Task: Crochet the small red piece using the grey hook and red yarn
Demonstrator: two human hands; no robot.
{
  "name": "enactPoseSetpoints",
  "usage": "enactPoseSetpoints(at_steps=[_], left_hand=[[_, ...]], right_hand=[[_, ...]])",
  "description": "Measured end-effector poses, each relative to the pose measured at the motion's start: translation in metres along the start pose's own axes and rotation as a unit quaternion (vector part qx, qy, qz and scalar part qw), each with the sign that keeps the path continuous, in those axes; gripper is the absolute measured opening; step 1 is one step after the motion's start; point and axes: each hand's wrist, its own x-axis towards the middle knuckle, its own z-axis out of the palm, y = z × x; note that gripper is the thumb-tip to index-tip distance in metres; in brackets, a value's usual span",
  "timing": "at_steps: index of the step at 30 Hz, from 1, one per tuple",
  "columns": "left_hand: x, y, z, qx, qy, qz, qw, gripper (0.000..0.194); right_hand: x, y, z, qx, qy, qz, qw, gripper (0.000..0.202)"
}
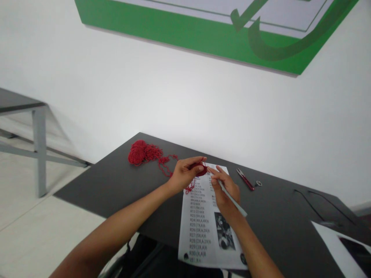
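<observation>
My left hand (185, 173) is closed around a small dark red crocheted piece (201, 170), with red yarn running over its fingers. My right hand (226, 189) grips a crochet hook with a pale handle (234, 202), its tip meeting the edge of the piece. Loose red yarn (166, 162) trails from a red yarn ball (138, 152) on the dark table to my left hand. Beneath both hands lies a printed sheet (199, 231) with rows of text and a dark picture.
Small red-handled scissors (245, 180) and a little metal ring (259, 183) lie right of the sheet. Farther right are eyeglasses (327, 222) and a white paper (333, 241) with a black object on it. Another table (21, 102) stands at left.
</observation>
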Motion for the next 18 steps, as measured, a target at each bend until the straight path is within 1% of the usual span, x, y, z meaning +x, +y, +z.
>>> enactPoseSetpoints(at_steps=[3, 5, 8, 10, 12, 14, 18], left_hand=[[0.000, 0.001, 0.001, 0.010, 0.014, 0.004, 1.000, 0.042], [0.000, 0.001, 0.001, 0.018, 0.020, 0.009, 1.000, 0.040], [-0.001, 0.000, 0.003, -0.006, 0.018, 0.004, 1.000, 0.040], [-0.002, 0.000, 0.004, -0.043, 0.017, -0.008, 0.999, 0.041], [-0.004, -0.001, 0.007, -0.073, 0.015, -0.022, 0.997, 0.041], [-0.006, -0.002, 0.010, -0.077, 0.013, -0.028, 0.997, 0.039], [-0.013, -0.004, 0.015, -0.029, 0.011, -0.022, 0.999, 0.035]], right_hand=[[-0.005, -0.004, 0.003, 0.106, 0.018, 0.072, 0.992, 0.020], [-0.005, -0.006, 0.006, 0.200, 0.039, 0.106, 0.973, 0.020], [-0.001, -0.010, 0.009, 0.343, 0.061, 0.135, 0.927, 0.020], [0.004, -0.013, 0.010, 0.418, 0.057, 0.148, 0.894, 0.020], [0.008, -0.014, 0.010, 0.461, 0.033, 0.165, 0.871, 0.019], [0.011, -0.011, 0.010, 0.467, 0.027, 0.167, 0.868, 0.018], [0.009, 0.002, 0.012, 0.407, 0.058, 0.129, 0.902, 0.018]])
